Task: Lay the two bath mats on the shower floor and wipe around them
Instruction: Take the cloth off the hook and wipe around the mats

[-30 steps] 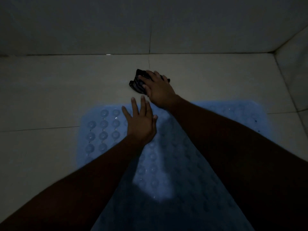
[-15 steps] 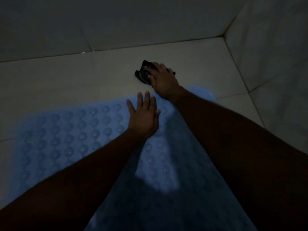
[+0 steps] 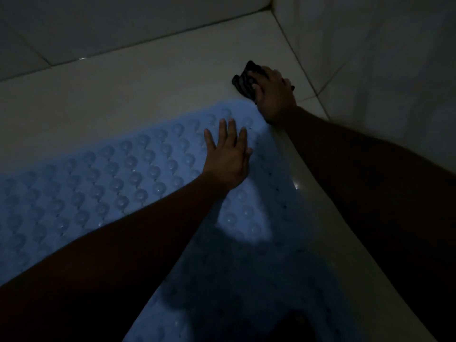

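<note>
A pale blue bath mat (image 3: 103, 183) with rows of round suction bumps lies flat on the tiled shower floor (image 3: 138, 90). My left hand (image 3: 228, 156) rests palm down on the mat near its far right corner, fingers spread. My right hand (image 3: 275, 95) presses a dark striped cloth (image 3: 245, 81) onto the floor tile just beyond that corner, close to the right wall. Only one mat can be made out in the dim light.
The back wall (image 3: 123, 23) meets the floor along a grout line, and the right wall (image 3: 382, 58) closes the corner near the cloth. A strip of bare tile (image 3: 313, 193) runs between the mat and my right forearm.
My right hand has slid the cloth to the right along the mat's far edge toward the corner. The view has swung right, and my left hand has stayed flat on the mat.
</note>
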